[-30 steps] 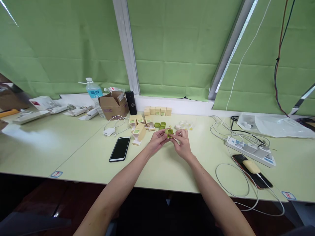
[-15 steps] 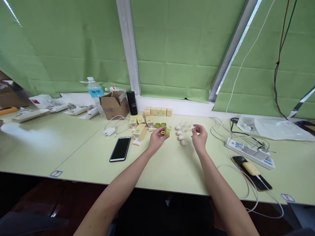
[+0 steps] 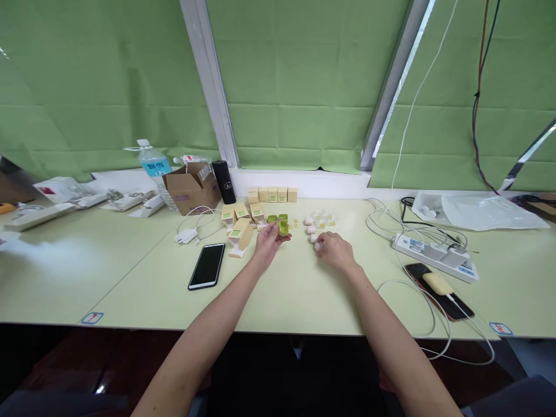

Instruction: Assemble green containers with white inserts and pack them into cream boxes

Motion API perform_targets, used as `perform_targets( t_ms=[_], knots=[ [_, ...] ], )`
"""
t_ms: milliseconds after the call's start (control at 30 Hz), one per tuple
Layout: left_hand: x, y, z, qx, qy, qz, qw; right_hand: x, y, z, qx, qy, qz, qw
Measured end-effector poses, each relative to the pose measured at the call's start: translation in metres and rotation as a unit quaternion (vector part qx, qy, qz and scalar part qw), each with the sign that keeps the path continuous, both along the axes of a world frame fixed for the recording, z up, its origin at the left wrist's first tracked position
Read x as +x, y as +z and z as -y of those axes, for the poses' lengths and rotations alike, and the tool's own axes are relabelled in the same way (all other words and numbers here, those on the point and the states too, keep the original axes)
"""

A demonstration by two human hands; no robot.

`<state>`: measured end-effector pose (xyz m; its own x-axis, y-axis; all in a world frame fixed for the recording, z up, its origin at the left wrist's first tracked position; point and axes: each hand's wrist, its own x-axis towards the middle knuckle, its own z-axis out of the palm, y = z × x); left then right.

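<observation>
My left hand (image 3: pixel 268 241) holds a small green case (image 3: pixel 284 227) by its fingertips, a little above the pale green table (image 3: pixel 130 255). My right hand (image 3: pixel 332 251) rests low on the table with its fingers curled over a small pinkish white piece (image 3: pixel 317 247). Two more such pinkish pieces (image 3: pixel 309 230) lie just beyond it. Behind them sits a cluster of clear plastic wrappers (image 3: pixel 324 219). More green cases (image 3: pixel 273 218) lie behind my left hand.
Small tan boxes (image 3: pixel 271 194) stand in a row by the window sill, others (image 3: pixel 238 223) lie open nearby. A black phone (image 3: pixel 207 265), a white charger (image 3: pixel 185 236), a cardboard box (image 3: pixel 191 188), a black flask (image 3: pixel 222 181) and a water bottle (image 3: pixel 152 168) are left. A power strip (image 3: pixel 434 255) with cables lies right.
My hands parted from the green case; the left kept it. The right swung out to the right, then came down onto the pinkish piece on the table.
</observation>
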<state>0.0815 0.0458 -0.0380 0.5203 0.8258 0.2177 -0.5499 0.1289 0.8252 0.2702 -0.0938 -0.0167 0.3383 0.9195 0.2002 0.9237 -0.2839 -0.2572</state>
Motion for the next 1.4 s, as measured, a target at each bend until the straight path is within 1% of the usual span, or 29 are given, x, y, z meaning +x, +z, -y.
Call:
perform_targets(
  t_ms=[100, 167, 233, 300, 333, 367, 433, 467, 500, 533, 567, 700, 833, 967, 1133, 1300, 1400],
  knots=[
    [-0.001, 0.001, 0.001, 0.003, -0.011, 0.005, 1.0, -0.001, -0.001, 0.0, -0.01, -0.005, 0.015, 1.0],
    [-0.001, 0.001, 0.003, 0.016, -0.016, 0.001, 1.0, -0.001, -0.001, 0.0, 0.0, -0.003, 0.014, 1.0],
    [-0.001, 0.001, 0.004, 0.035, -0.017, -0.008, 0.999, -0.001, 0.0, 0.001, 0.035, 0.001, -0.01, 0.999],
    [-0.001, 0.001, 0.007, 0.062, -0.013, -0.022, 0.998, -0.003, 0.002, 0.001, 0.101, 0.008, -0.083, 0.991],
    [-0.001, 0.001, 0.008, 0.078, -0.009, -0.031, 0.996, -0.004, 0.003, 0.0, 0.142, 0.015, -0.143, 0.979],
    [0.0, 0.001, 0.01, 0.097, -0.004, -0.039, 0.995, -0.007, 0.004, -0.001, 0.18, 0.029, -0.214, 0.96],
    [0.0, 0.002, 0.013, 0.137, 0.005, -0.053, 0.989, -0.013, 0.005, -0.004, 0.237, 0.062, -0.36, 0.9],
    [0.001, 0.003, 0.014, 0.156, 0.008, -0.057, 0.986, -0.017, 0.005, -0.006, 0.252, 0.076, -0.418, 0.869],
    [0.001, 0.003, 0.016, 0.173, 0.009, -0.06, 0.983, -0.021, 0.005, -0.007, 0.259, 0.086, -0.461, 0.844],
    [0.001, 0.004, 0.017, 0.189, 0.01, -0.063, 0.98, -0.024, 0.004, -0.009, 0.259, 0.093, -0.49, 0.827],
    [0.002, 0.004, 0.018, 0.202, 0.01, -0.066, 0.977, -0.028, 0.004, -0.009, 0.254, 0.096, -0.508, 0.817],
    [0.001, 0.007, 0.024, 0.237, 0.021, -0.104, 0.966, -0.036, 0.003, -0.011, 0.228, 0.098, -0.535, 0.807],
    [0.0, 0.011, 0.029, 0.233, 0.034, -0.142, 0.961, -0.038, 0.001, -0.012, 0.232, 0.092, -0.541, 0.803],
    [0.0, 0.013, 0.032, 0.23, 0.028, -0.15, 0.961, -0.038, 0.001, -0.013, 0.236, 0.092, -0.543, 0.801],
    [0.0, 0.014, 0.035, 0.242, 0.028, -0.153, 0.958, -0.038, 0.002, -0.013, 0.224, 0.102, -0.549, 0.799],
    [0.001, 0.013, 0.037, 0.238, 0.023, -0.167, 0.957, -0.039, -0.002, -0.016, 0.236, 0.095, -0.564, 0.786],
    [0.002, 0.011, 0.039, 0.247, 0.036, -0.174, 0.953, -0.04, -0.005, -0.018, 0.245, 0.092, -0.565, 0.783]
  ],
)
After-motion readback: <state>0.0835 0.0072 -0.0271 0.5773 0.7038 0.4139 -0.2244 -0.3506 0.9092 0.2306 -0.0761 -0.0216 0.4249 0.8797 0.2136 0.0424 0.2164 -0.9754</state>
